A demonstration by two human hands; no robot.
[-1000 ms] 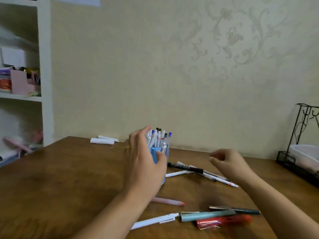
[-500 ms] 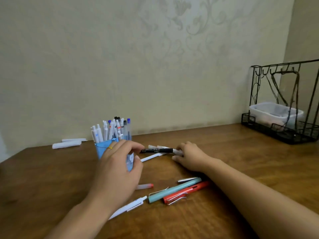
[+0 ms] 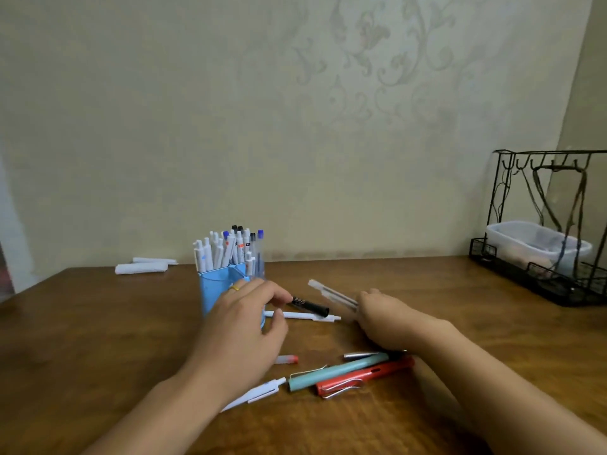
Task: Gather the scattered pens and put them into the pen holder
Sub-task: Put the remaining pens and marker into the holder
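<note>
Seven loose pens, one crowded holder: the risks from here

Seven or so pens lie loose on the table (image 3: 98, 323), all placed here relative to the blue pen holder (image 3: 223, 284), which stands upright and already packed with white pens.

The left hand (image 3: 243, 326) sits in front of the holder, hiding its lower right side. Its fingers are curled, and the fingertips (image 3: 282, 295) pinch the near end of a black pen (image 3: 310, 305) that juts out to the holder's right. The right hand (image 3: 384, 315), further right of the holder, grips a clear pen (image 3: 331, 293) whose free end angles up toward the holder; the fingers themselves are hidden behind the back of the hand.

A white pen (image 3: 305, 315) lies just beneath the black one. Nearer the camera than the holder lie a teal pen (image 3: 338, 371) and a red pen (image 3: 364, 377) touching side by side, a pink-tipped pen (image 3: 289, 359), and another white pen (image 3: 253, 394) partly under the left forearm.

My reading of the hazards: the holder is light and top-heavy, so the left wrist brushing it could tip it. Forcing a pen into the crowded compartment could jam it or lever neighbours out. The right forearm hangs over the teal and red pair and could sweep them away.
</note>
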